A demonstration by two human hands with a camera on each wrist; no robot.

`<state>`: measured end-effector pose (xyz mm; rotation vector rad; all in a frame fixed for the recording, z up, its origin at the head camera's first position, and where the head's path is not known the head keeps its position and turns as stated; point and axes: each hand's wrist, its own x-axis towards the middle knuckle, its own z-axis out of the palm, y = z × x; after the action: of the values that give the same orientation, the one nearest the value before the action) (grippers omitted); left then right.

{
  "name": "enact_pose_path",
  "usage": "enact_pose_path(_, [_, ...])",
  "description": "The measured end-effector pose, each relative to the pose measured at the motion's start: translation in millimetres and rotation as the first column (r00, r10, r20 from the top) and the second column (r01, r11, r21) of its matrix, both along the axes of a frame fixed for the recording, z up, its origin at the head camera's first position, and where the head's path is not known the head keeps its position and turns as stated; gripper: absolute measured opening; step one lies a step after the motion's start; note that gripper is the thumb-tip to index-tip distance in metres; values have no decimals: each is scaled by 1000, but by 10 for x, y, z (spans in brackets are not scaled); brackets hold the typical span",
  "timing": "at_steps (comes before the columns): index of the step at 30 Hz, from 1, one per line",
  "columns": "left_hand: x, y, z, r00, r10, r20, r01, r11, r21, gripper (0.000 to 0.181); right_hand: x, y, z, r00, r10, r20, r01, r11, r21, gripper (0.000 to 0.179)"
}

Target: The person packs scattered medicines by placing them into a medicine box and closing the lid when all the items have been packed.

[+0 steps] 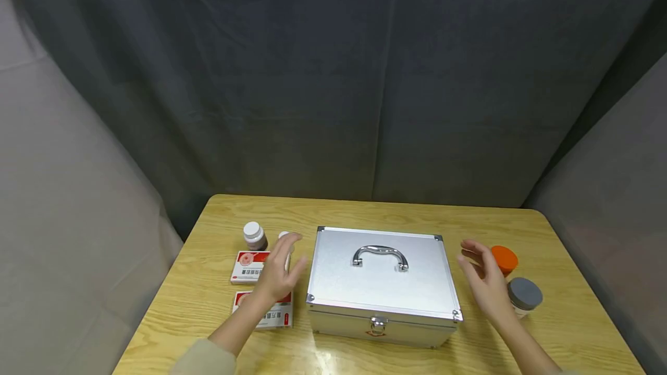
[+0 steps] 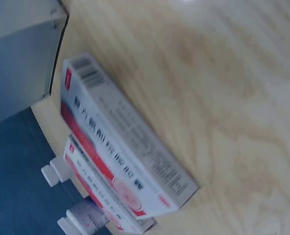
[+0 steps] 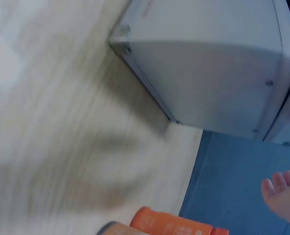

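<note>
A silver metal case with a chrome handle on its lid and a front latch stands closed between the two hands. My left hand hovers by the case's left side, fingers relaxed, above two white-and-red medicine boxes. On the other side my right hand is held apart from the case, fingers loosely bent with nothing in them. In the right wrist view, fingertips show beside the case.
Behind the boxes stand a white-capped bottle and another white cap, partly covered by the left hand. To the right of the right hand are an orange-lidded bottle and a grey-lidded jar. Dark curtain hangs behind the wooden table.
</note>
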<state>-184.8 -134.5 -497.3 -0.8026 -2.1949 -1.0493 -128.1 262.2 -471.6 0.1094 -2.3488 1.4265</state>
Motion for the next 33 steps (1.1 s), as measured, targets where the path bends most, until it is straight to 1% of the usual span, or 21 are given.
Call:
enact_pose_path(3, [88,29,-48,1000,-14,28,13,998,54,41,88,-51,-22,1000,19,6,-19,1000,-19,36])
enact_pose_path(5, [158,62,-39,998,-26,53,21,995,98,39,144,-78,-28,999,36,12,-35,999,-40,35])
enact_pose_path(6, [194,84,-22,997,-37,70,28,992,124,39,172,-89,-29,999,44,16,-43,998,-53,34])
enact_pose_path(7, [240,109,18,995,-46,84,33,989,147,39,195,-98,-31,998,54,13,-53,996,-69,34])
enact_pose_path(10, [390,184,169,985,-79,154,44,976,215,38,257,-135,-26,997,77,10,-75,989,-128,32])
enact_pose_path(13, [517,240,292,965,-113,238,48,963,266,37,307,-176,-15,997,79,26,-74,984,-163,32])
enact_pose_path(16, [596,269,330,933,-139,333,36,954,298,38,349,-210,-16,995,91,51,-80,980,-184,33])
enact_pose_path(19, [640,290,335,905,-157,395,26,948,316,39,394,-230,-32,992,104,74,-87,976,-198,34])
enact_pose_path(22, [666,304,321,887,-153,435,8,948,317,39,432,-244,-55,990,104,93,-83,975,-206,35])
enact_pose_path(26, [703,321,307,861,-145,487,-22,947,320,39,469,-269,-78,988,77,137,-49,979,-196,35])
enact_pose_path(28, [724,335,310,846,-154,510,-30,942,335,39,484,-286,-80,983,62,174,-29,982,-187,35])
enact_pose_path(31, [750,361,324,828,-161,537,-41,938,345,40,498,-307,-78,973,49,227,-10,985,-172,37])
enact_pose_path(33, [759,375,324,819,-159,552,-51,937,345,40,498,-317,-74,962,49,268,-4,986,-167,40])
